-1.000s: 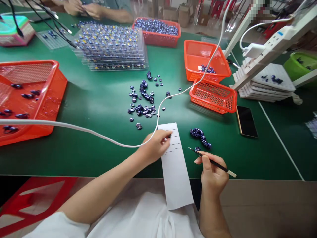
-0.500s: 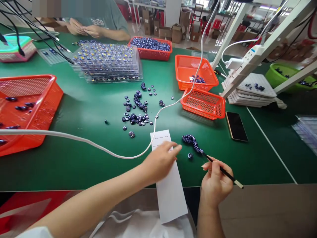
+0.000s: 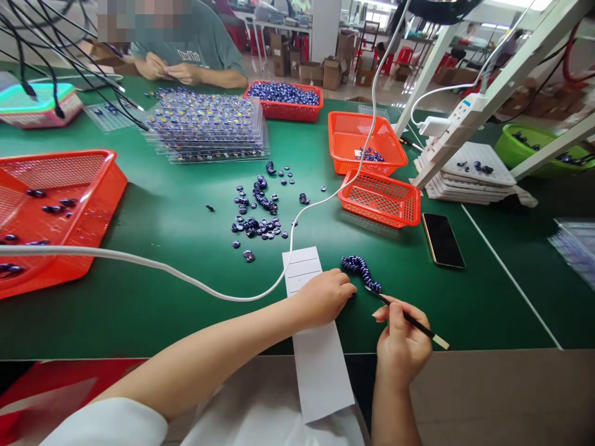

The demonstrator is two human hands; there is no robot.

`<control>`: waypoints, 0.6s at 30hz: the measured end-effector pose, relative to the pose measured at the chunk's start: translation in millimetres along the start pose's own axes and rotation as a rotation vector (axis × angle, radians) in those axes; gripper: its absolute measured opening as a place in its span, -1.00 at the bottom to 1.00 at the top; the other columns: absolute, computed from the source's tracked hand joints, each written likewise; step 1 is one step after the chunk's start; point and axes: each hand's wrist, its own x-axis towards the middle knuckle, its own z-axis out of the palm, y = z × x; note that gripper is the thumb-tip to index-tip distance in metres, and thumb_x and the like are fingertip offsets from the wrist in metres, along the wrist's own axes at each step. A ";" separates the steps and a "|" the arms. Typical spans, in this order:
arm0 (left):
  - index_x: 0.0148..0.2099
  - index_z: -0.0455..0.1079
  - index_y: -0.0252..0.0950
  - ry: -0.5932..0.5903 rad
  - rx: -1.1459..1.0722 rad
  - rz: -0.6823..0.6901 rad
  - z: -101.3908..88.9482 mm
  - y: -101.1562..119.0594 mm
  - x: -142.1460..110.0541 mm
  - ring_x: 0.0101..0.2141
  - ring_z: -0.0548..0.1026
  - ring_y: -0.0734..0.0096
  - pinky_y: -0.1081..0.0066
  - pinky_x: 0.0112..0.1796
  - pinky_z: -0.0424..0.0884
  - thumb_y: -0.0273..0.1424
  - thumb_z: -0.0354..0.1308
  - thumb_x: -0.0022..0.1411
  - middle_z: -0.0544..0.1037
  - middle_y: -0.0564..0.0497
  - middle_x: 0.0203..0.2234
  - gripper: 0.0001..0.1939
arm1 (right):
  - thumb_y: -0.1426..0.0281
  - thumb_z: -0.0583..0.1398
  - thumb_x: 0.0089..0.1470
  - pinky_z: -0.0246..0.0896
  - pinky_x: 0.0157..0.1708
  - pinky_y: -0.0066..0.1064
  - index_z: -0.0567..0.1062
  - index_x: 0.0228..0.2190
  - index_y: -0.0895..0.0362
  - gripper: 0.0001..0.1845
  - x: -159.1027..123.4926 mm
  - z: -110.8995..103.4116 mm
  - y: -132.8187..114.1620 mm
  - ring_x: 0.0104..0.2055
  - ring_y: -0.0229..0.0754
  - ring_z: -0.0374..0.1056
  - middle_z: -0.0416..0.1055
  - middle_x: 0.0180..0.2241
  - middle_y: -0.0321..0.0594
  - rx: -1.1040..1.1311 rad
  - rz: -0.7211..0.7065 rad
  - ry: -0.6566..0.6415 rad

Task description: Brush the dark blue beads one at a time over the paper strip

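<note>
My right hand [image 3: 403, 337] grips a slim black tool [image 3: 413, 322] with a pale rear end, its tip touching the near end of a curved row of shiny dark-blue oval pieces [image 3: 360, 267]. Closed fingers of my left hand [image 3: 325, 298] are at a loose dark piece [image 3: 352, 297] just left of that tip; the fingertips are partly hidden. Beneath my left wrist lies a long white paper strip [image 3: 320, 371] with ruled lines, overhanging the table's front edge. Farther off, more dark-blue pieces [image 3: 258, 227] are scattered and stacked in rows.
A white cable [image 3: 186, 277] crosses the green table and the paper. Orange baskets [image 3: 379, 207] stand at left and right. A phone [image 3: 443, 240] lies at right. Stacked clear trays [image 3: 209, 133] sit at the back, near a co-worker [image 3: 190, 56] whose hands are together.
My left hand has moved right and down, its fingers closing at the loose piece. The tool's tip has shifted slightly left along the row. The whole view has tilted up a little.
</note>
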 end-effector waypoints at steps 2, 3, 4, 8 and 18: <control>-0.11 0.46 -0.34 0.021 -0.003 0.000 0.5 -0.2 -1.6 -0.28 0.47 0.25 0.32 -0.27 0.46 -0.56 0.02 0.33 0.53 -0.12 -0.34 -0.79 | 0.27 0.36 0.08 0.36 -0.52 -0.41 0.50 -0.34 0.16 -0.77 -0.2 0.2 0.0 -0.57 -0.29 0.42 0.56 -0.43 -0.25 -0.022 0.003 -0.002; -0.12 0.45 -0.34 0.036 -0.003 -0.002 1.4 -0.5 -1.8 -0.28 0.48 0.24 0.32 -0.27 0.47 -0.55 0.01 0.32 0.54 -0.12 -0.34 -0.80 | 0.27 0.36 0.08 0.36 -0.52 -0.41 0.50 -0.35 0.16 -0.77 0.0 0.2 0.2 -0.57 -0.29 0.42 0.56 -0.43 -0.25 -0.027 0.001 -0.008; -0.13 0.44 -0.35 0.055 -0.005 -0.009 2.3 -0.9 -1.8 -0.29 0.48 0.24 0.31 -0.27 0.47 -0.55 0.01 0.31 0.54 -0.12 -0.35 -0.81 | 0.27 0.36 0.08 0.36 -0.52 -0.41 0.50 -0.35 0.17 -0.77 0.3 0.0 0.7 -0.57 -0.29 0.42 0.56 -0.42 -0.24 -0.031 -0.001 -0.016; -0.22 0.40 -0.32 0.164 -0.026 -0.093 0.5 -5.0 -5.1 -0.38 0.50 0.30 0.38 -0.36 0.44 -0.54 0.03 0.23 0.53 -0.06 -0.45 -0.87 | 0.25 0.36 0.08 0.34 -0.52 -0.42 0.52 -0.34 0.17 -0.76 2.3 -1.5 3.2 -0.57 -0.28 0.42 0.56 -0.43 -0.24 -0.042 -0.008 -0.051; -0.18 0.48 -0.26 0.213 -0.287 -0.337 -46.1 -28.6 -74.0 -0.42 0.51 0.44 0.48 -0.36 0.40 -0.58 0.05 0.12 0.56 0.06 -0.43 -0.73 | 0.18 0.35 0.08 0.41 -0.51 -0.41 0.60 -0.33 0.16 -0.72 -11.9 0.9 -9.2 -0.55 -0.22 0.46 0.52 -0.54 -0.25 -0.210 0.115 -0.349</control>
